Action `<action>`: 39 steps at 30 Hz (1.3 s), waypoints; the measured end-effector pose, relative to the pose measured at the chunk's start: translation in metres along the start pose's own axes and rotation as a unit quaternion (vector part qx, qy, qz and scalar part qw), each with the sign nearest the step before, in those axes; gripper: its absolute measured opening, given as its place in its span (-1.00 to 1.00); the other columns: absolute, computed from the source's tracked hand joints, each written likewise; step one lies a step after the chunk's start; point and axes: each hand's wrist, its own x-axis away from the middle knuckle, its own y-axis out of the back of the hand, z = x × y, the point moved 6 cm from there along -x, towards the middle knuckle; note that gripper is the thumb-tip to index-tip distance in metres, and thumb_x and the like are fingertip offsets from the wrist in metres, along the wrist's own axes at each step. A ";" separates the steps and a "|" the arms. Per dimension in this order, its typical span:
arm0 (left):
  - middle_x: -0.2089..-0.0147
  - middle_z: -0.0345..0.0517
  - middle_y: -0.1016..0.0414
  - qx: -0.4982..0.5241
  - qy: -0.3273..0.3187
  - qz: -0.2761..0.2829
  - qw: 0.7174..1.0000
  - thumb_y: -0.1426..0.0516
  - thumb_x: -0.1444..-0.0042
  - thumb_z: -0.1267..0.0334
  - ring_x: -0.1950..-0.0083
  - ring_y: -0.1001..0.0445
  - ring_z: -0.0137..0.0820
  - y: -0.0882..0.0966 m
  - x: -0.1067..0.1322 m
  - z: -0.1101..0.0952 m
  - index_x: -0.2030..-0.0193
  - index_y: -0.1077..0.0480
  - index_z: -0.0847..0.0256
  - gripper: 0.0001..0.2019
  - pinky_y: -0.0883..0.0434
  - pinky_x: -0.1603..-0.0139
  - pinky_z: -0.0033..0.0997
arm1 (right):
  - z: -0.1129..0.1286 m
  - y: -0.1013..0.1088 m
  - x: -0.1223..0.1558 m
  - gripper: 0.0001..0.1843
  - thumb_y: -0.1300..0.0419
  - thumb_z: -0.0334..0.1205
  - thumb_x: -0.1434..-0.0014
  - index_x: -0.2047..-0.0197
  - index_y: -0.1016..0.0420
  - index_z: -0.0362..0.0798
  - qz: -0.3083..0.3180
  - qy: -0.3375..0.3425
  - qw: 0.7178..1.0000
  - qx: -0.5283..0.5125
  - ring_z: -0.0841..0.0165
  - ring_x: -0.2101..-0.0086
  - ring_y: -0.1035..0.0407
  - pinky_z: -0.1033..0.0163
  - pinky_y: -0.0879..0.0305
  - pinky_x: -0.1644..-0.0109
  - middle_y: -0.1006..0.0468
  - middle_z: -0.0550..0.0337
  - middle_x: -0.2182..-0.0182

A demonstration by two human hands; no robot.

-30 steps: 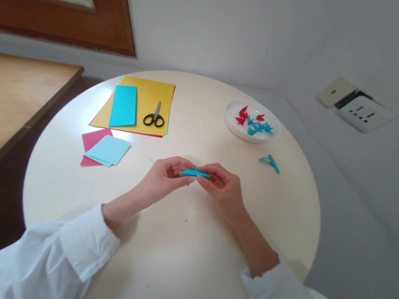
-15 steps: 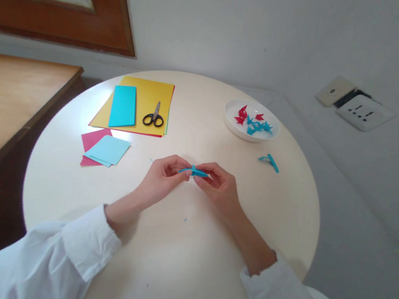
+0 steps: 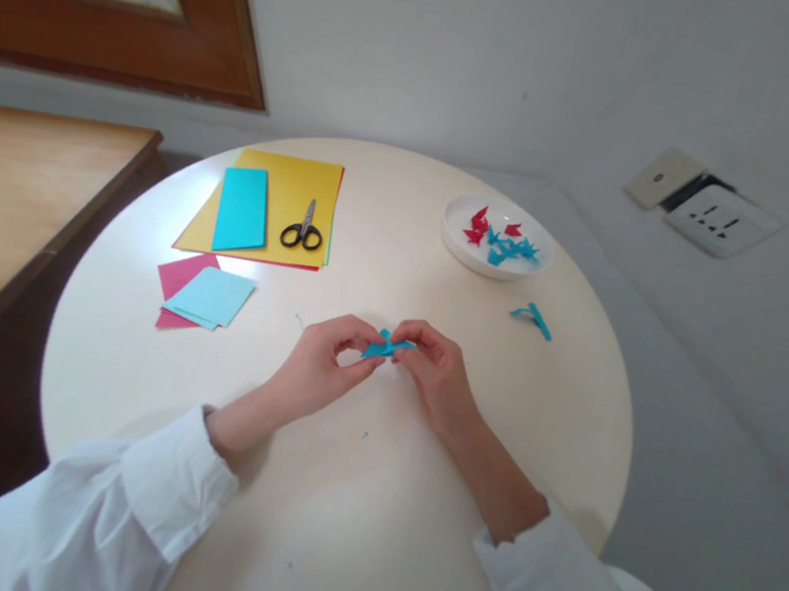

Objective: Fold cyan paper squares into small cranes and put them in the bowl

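Between my two hands, over the middle of the round table, is a small blue folded-paper crane (image 3: pixel 387 344). My left hand (image 3: pixel 324 361) pinches one side of it between thumb and fingers. From the other side, my right hand (image 3: pixel 436 372) grips it the same way; the fingertips hide part of the paper. Some folded red and blue paper cranes (image 3: pixel 514 248) lie in a white dish (image 3: pixel 452 242) at the back right. Nearer me than the dish, curled blue paper strips (image 3: pixel 534 320) rest on the table.
On the left stand yellow sheets (image 3: pixel 300 181) bearing a blue paper stack (image 3: pixel 243 210) and black-handled scissors (image 3: pixel 303 233). In front lie pale blue squares (image 3: pixel 215 295) and pink squares (image 3: pixel 180 277). Tiny scraps dot the white table (image 3: pixel 328 525). A wall socket (image 3: pixel 721 222) is at right.
The blue paper crane has turned between my fingers and now sits at a slant. My left hand has shifted its grip, lowering slightly; both hands stay in the same area.
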 end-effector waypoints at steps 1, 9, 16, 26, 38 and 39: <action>0.31 -0.03 -0.50 -0.003 -0.005 0.005 1.000 -0.16 0.03 0.32 0.28 -0.45 -0.39 0.000 0.000 -0.001 0.31 -0.42 0.27 -0.88 -0.40 0.24 -0.39 | 0.000 0.000 0.000 -0.92 -0.18 -0.33 0.16 0.49 -0.47 -0.02 0.002 0.001 1.000 -0.002 0.39 0.36 -0.31 0.24 -0.25 0.20 -0.42 0.26 0.47; 0.30 -0.03 -0.50 -0.015 -0.023 0.009 1.000 -0.11 -0.02 0.35 0.28 -0.44 -0.39 0.002 0.000 -0.007 0.32 -0.43 0.26 -0.90 -0.38 0.24 -0.42 | 0.003 -0.004 0.001 -0.88 -0.25 -0.34 0.12 0.42 -0.47 -0.01 0.041 0.004 0.999 0.018 0.42 0.36 -0.39 0.28 -0.31 0.24 -0.49 0.29 0.43; 0.38 -0.08 -0.52 0.034 0.025 -0.030 0.999 -0.16 0.03 0.31 0.37 -0.43 -0.43 0.006 -0.002 -0.003 0.34 -0.45 0.28 -0.89 -0.36 0.35 -0.47 | 0.003 -0.002 0.002 -0.85 -0.31 -0.28 0.11 0.40 -0.46 -0.02 0.021 0.067 0.997 0.015 0.42 0.37 -0.42 0.29 -0.38 0.23 -0.53 0.26 0.42; 0.48 -0.16 -0.51 0.114 0.107 -0.057 0.986 -0.23 0.14 0.31 0.46 -0.41 -0.48 0.008 -0.005 0.004 0.46 -0.46 0.27 -0.92 -0.32 0.45 -0.51 | 0.011 0.002 0.004 -0.91 -0.28 -0.30 0.03 0.36 -0.54 0.02 0.010 0.142 0.987 0.070 0.38 0.30 -0.44 0.25 -0.41 0.19 -0.54 0.21 0.37; 0.48 -0.15 -0.52 0.117 0.124 -0.050 0.984 -0.21 0.14 0.33 0.44 -0.43 -0.47 0.006 -0.004 0.002 0.49 -0.46 0.28 -0.94 -0.35 0.41 -0.50 | 0.015 -0.002 0.007 -0.87 -0.22 -0.42 0.02 0.36 -0.49 -0.02 0.002 0.183 0.977 0.111 0.40 0.31 -0.41 0.29 -0.38 0.25 -0.48 0.18 0.36; 0.48 -0.15 -0.52 0.111 0.124 -0.047 0.985 -0.21 0.14 0.33 0.45 -0.42 -0.47 0.005 -0.005 0.002 0.49 -0.46 0.28 -0.94 -0.34 0.42 -0.50 | 0.015 -0.002 0.007 -0.88 -0.21 -0.41 0.01 0.36 -0.48 -0.03 0.007 0.176 0.978 0.111 0.41 0.31 -0.41 0.29 -0.38 0.24 -0.48 0.18 0.36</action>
